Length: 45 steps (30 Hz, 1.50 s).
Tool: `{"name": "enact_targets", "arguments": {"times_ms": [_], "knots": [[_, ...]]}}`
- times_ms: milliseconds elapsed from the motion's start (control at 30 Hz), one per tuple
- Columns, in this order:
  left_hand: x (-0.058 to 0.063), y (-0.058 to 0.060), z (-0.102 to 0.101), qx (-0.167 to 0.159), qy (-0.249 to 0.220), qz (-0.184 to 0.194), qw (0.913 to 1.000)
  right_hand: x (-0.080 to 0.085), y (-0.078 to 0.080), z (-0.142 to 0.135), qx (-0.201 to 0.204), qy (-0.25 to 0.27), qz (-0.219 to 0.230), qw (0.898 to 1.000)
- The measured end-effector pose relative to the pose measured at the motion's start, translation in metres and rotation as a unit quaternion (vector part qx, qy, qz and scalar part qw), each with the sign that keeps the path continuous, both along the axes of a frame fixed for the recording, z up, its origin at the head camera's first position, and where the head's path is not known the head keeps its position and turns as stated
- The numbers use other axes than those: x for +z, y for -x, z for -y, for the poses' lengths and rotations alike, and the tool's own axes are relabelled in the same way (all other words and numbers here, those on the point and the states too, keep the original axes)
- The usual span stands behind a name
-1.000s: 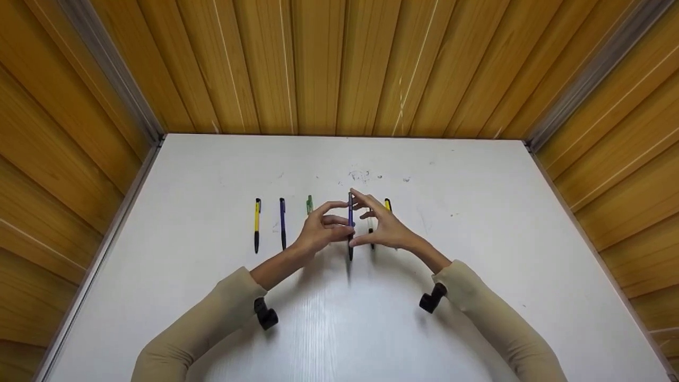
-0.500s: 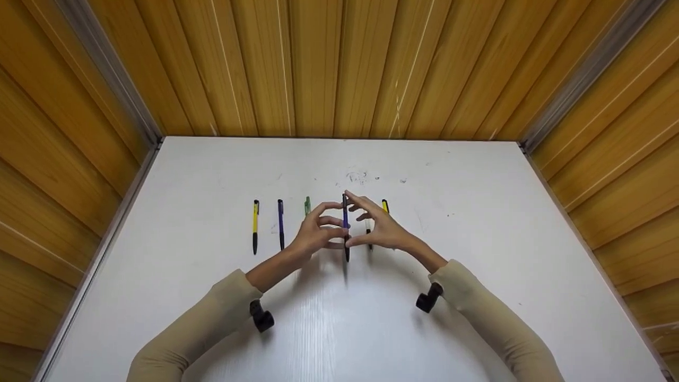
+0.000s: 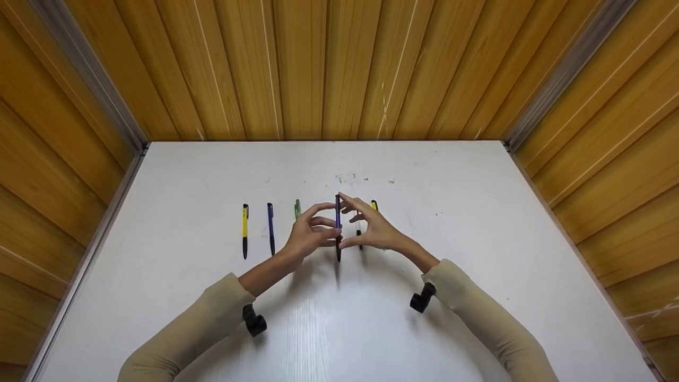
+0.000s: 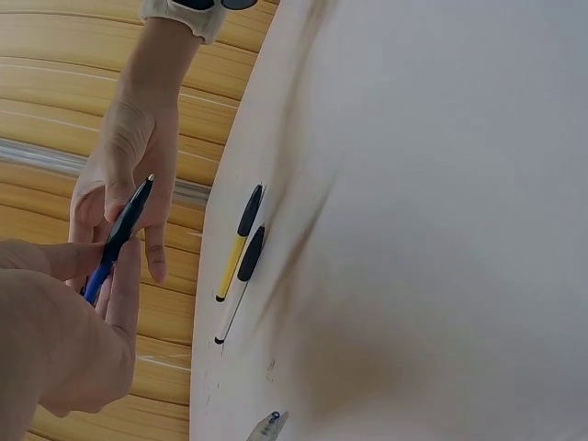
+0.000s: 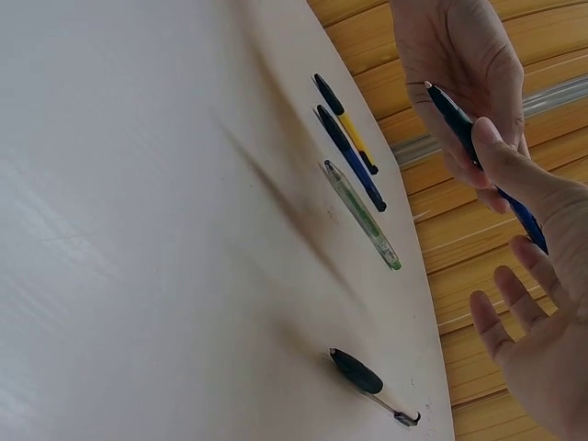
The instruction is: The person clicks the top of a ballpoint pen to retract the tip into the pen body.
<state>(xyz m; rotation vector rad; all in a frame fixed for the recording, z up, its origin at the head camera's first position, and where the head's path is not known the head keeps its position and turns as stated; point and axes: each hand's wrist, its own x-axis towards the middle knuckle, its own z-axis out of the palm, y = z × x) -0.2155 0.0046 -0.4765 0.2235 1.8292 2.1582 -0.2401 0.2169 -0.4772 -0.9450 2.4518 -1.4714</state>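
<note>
A blue pen [image 3: 338,217] with a black grip is held up between both hands over the white table, its shadow apart from it below. My left hand [image 3: 308,233] pinches its barrel between thumb and fingers from the left. From the right, my right hand [image 3: 381,231] has a fingertip at the pen's top end and the thumb at its black grip, the other fingers spread. The pen's metal tip shows in both wrist views, with the black grip [image 4: 127,216] beyond the left fingers and the right thumb [image 5: 501,156] lying across the barrel.
Lying in a row on the table are a yellow pen [image 3: 245,228], another blue pen [image 3: 271,228], a green pen [image 5: 363,216], a clear pen [image 4: 241,285] with black grip, and a second yellow pen [image 4: 239,243]. Wood-patterned panels [image 3: 339,69] border the table.
The whole head view has shifted, so table, pens and hands appear farther left. Both hands keep the same hold on the blue pen.
</note>
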Motion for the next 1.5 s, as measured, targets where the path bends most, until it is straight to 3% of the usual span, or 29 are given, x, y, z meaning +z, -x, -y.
{"name": "enact_targets", "arguments": {"times_ms": [200, 900, 1267, 1500], "knots": [[-0.003, -0.003, -0.002, 0.008, -0.008, 0.005, 0.9999, 0.022, -0.016, 0.008, -0.001, 0.008, -0.002, 1.000], [0.002, -0.004, -0.015, 0.032, 0.011, 0.051, 0.9981, 0.017, -0.022, 0.003, -0.020, 0.040, 0.010, 0.999], [0.000, -0.008, -0.012, 0.022, -0.013, 0.039, 0.9989, 0.023, -0.021, 0.003, -0.005, 0.015, 0.007, 1.000], [-0.002, -0.009, -0.012, 0.017, -0.003, 0.025, 0.9995, 0.027, -0.024, 0.001, -0.001, 0.014, 0.000, 1.000]]}}
